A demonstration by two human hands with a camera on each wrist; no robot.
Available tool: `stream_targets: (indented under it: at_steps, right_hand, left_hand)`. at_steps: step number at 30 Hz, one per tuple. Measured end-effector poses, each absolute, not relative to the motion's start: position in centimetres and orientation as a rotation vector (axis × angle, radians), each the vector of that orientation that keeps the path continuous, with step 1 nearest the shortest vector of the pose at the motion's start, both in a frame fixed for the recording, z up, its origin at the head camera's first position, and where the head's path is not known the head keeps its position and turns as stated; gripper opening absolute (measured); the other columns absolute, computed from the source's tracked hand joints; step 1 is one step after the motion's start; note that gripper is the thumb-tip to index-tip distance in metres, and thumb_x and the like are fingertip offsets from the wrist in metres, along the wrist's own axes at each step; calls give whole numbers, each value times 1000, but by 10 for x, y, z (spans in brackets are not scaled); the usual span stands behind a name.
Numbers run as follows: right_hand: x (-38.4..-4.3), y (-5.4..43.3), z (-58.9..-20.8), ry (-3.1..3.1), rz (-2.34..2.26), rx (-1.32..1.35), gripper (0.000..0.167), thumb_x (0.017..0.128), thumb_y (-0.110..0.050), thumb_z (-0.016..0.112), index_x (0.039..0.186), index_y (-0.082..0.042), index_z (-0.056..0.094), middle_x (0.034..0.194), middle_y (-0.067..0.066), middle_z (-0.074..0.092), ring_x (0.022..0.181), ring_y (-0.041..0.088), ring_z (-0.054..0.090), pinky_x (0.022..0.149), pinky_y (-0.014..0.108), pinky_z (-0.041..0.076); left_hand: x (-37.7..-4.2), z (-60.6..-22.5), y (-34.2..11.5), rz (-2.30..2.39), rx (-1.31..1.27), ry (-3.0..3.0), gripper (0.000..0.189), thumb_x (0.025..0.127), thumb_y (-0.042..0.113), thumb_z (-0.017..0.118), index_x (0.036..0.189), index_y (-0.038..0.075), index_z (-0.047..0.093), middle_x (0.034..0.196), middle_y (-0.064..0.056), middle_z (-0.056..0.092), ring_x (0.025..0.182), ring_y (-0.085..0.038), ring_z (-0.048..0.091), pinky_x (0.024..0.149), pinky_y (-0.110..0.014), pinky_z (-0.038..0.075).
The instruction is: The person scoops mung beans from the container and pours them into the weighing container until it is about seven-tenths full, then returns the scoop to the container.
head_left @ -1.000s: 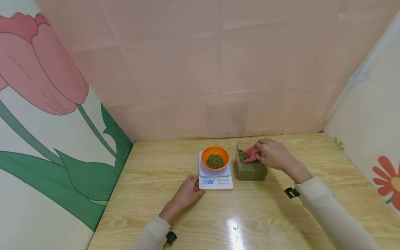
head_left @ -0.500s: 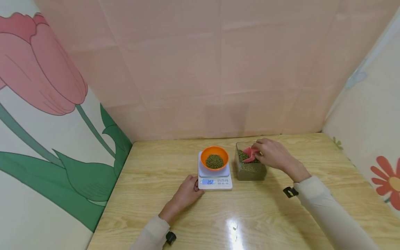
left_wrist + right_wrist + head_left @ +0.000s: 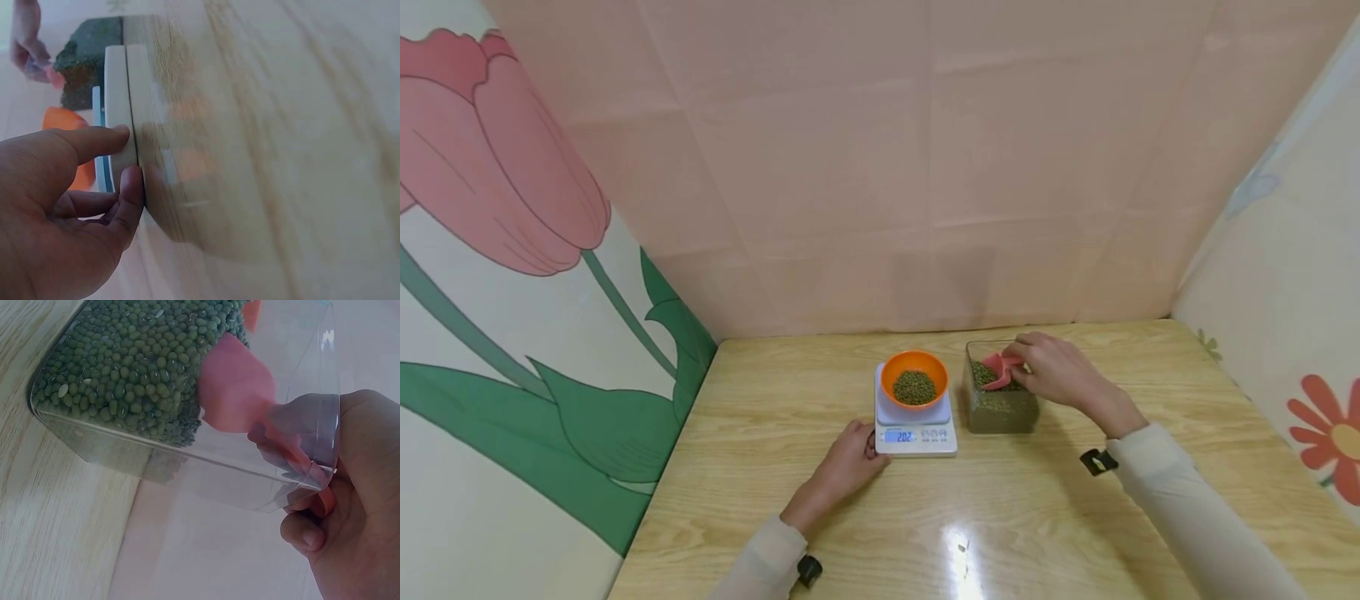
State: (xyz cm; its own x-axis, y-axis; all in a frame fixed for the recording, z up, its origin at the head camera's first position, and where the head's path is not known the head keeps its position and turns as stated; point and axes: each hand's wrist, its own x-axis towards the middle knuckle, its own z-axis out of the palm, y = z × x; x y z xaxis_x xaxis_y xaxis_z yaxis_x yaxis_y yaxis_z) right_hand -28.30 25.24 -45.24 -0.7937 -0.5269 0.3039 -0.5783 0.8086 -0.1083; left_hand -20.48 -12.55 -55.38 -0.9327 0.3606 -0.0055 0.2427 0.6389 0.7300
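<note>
A white kitchen scale [image 3: 917, 438] with a lit display carries an orange bowl [image 3: 937, 367] of mung beans [image 3: 914, 388]. My left hand [image 3: 848, 461] is at the scale's front left corner; in the left wrist view thumb and fingers of the left hand [image 3: 81, 181] touch its side edge. Right of the scale stands a clear square container [image 3: 250, 487], partly filled with mung beans [image 3: 137, 369]. My right hand [image 3: 1060, 375] pinches the handle of a pink scoop [image 3: 237, 384]. The scoop's bowl is inside the container, its lip against the beans.
Everything stands on a wood-grain table [image 3: 760, 392]. A pink-covered wall [image 3: 835, 283] rises right behind its back edge. Walls with painted flowers flank both sides. A black strap end [image 3: 1099, 462] hangs at the right wrist.
</note>
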Motion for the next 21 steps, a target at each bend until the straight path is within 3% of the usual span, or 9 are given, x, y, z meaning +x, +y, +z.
stream_targets:
  at_steps: [21]
  right_hand:
    - [-278, 259, -454, -2736, 388, 786, 23, 98, -17, 75, 118, -7, 76, 114, 11, 76, 102, 32, 72, 83, 54, 59]
  left_hand:
    - [-205, -555, -127, 1181, 509, 2699, 35, 99, 16, 77, 131, 6, 69, 96, -2, 50, 88, -12, 45, 67, -20, 39]
